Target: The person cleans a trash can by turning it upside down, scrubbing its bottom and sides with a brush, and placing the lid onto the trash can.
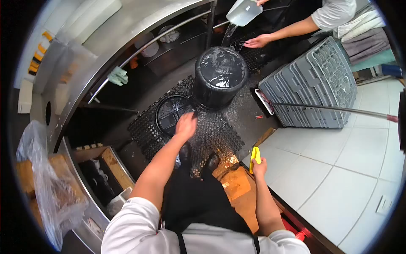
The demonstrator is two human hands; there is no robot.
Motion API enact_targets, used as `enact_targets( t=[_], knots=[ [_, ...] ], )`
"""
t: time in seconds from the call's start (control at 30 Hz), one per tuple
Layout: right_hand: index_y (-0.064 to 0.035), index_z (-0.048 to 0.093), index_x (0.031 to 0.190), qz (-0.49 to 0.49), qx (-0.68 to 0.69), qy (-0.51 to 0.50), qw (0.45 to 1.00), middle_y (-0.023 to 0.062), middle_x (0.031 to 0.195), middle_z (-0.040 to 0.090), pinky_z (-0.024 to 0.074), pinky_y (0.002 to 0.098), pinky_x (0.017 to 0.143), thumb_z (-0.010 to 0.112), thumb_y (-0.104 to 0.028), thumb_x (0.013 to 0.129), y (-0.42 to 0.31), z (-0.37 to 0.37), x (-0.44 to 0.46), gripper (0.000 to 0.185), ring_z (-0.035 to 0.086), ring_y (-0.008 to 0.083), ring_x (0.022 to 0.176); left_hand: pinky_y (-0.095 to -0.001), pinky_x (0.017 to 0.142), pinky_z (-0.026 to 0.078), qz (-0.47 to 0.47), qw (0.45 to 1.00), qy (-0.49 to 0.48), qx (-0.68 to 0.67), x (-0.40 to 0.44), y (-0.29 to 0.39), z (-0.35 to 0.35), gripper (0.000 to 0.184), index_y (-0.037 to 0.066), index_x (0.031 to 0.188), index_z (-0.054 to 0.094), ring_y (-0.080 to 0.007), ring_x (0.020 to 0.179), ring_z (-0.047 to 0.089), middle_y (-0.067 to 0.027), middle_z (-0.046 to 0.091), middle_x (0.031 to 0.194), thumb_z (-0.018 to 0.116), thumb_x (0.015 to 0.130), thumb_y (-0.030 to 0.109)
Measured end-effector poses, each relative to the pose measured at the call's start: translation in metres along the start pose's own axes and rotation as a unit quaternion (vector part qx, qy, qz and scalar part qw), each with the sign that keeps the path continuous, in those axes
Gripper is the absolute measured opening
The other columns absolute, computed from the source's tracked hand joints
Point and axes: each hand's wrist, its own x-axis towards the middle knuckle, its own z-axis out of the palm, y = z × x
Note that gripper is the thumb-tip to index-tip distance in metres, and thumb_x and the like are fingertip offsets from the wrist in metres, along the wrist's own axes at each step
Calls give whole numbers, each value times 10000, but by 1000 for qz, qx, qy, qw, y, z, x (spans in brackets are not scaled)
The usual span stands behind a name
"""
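Black apron (194, 203) cloth hangs down the person's front, nearest of all, well to the near side of the upturned black bin (220, 78). A clear plastic bag (46, 182) droops at far left, level with the apron. Nearer than the bin and off to its right, the right hand (259, 167) has its fingers closed round a yellow scrubber (255, 157), held upright. Two dark shoes (212, 161) stand on the near side of the bin, by a wet perforated mat (211, 129). The left hand (186, 125) is over or beside a round black lid (168, 117), just left of the bin — its fingers are blurred, so I cannot tell how wide they are. Right of the bin lean stacked grey racks (304, 86), a long pole (338, 109) crossing in front. Beyond the bin, a co-worker's hand (257, 41) reaches out below a translucent pitcher (244, 13) — water falls from its lip.
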Motion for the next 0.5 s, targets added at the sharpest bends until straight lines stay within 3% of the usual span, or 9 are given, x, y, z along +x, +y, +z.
enact_targets(
  t=[0.07, 0.13, 0.23, 0.27, 0.3, 0.37, 0.43, 0.47, 0.5],
  knots=[
    [-17, 607, 1104, 29, 22, 3, 999, 197, 1008, 695, 520, 422, 852, 794, -234, 818, -9, 5, 3, 404, 675, 326, 938, -500, 1175, 306, 119, 987, 86, 60, 88, 27, 21, 600, -23, 1396, 499, -398, 1395, 401, -211, 501, 1454, 639, 934, 334],
    [-13, 605, 1098, 52, 45, 10, 998, 175, 992, 690, 519, 406, 843, 789, -220, 827, -6, 14, 1, 388, 667, 299, 921, -556, 1222, 165, 196, 970, 23, 140, 169, 45, 40, 763, -15, 1491, 391, -373, 1503, 233, -203, 328, 1592, 585, 949, 485],
    [-8, 592, 1108, 69, 74, 22, 995, 126, 966, 676, 520, 365, 814, 776, -177, 852, 2, 18, -1, 357, 647, 233, 883, -614, 1205, 129, 233, 936, -35, 260, 247, 49, 52, 850, 11, 1563, 259, -359, 1533, 158, -170, 199, 1656, 471, 975, 586],
    [-6, 583, 1121, 72, 81, 16, 994, 106, 962, 669, 520, 348, 803, 769, -156, 866, -6, 19, -6, 350, 636, 205, 876, -645, 1195, 94, 114, 951, -33, 284, 267, 65, 35, 922, 3, 1573, 235, -360, 1540, 132, -176, 207, 1654, 458, 949, 645],
    [-4, 574, 1135, 77, 91, 10, 993, 86, 958, 662, 521, 330, 793, 762, -135, 879, -10, 24, -11, 343, 626, 177, 869, -684, 1172, 86, -11, 977, 49, 208, 286, 54, 44, 964, -1, 1583, 198, -361, 1545, 101, -205, 190, 1650, 435, 940, 678],
    [-1, 580, 1110, 85, 86, 7, 993, 77, 954, 659, 513, 318, 789, 743, -123, 895, -9, 35, -16, 296, 621, 162, 861, -730, 1138, 104, -34, 963, 47, 264, 299, 50, 57, 946, 24, 1591, 177, -366, 1545, 99, -208, 117, 1668, 412, 956, 684],
    [-1, 583, 1100, 86, 101, 12, 991, 69, 947, 655, 509, 312, 787, 736, -118, 900, -35, 48, -6, 278, 615, 154, 853, -711, 1154, 87, 170, 925, -68, 333, 286, 61, 44, 978, 39, 1596, 173, -386, 1542, 95, -192, 110, 1673, 402, 937, 724],
    [3, 587, 1087, 67, 108, 20, 992, 61, 937, 648, 502, 307, 781, 728, -122, 902, -50, 53, -4, 265, 603, 146, 842, -682, 1175, 80, 267, 913, -97, 294, 294, 45, 44, 990, 113, 1614, 155, -407, 1534, 104, -197, 117, 1670, 402, 910, 765],
    [2, 589, 1072, 51, 116, 27, 992, 67, 924, 645, 501, 313, 778, 733, -137, 895, -64, 59, -5, 267, 601, 154, 834, -607, 1208, 105, 263, 921, -64, 280, 306, 44, 38, 889, 229, 1609, 231, -406, 1529, 124, -203, 151, 1660, 422, 915, 751]
  ],
)
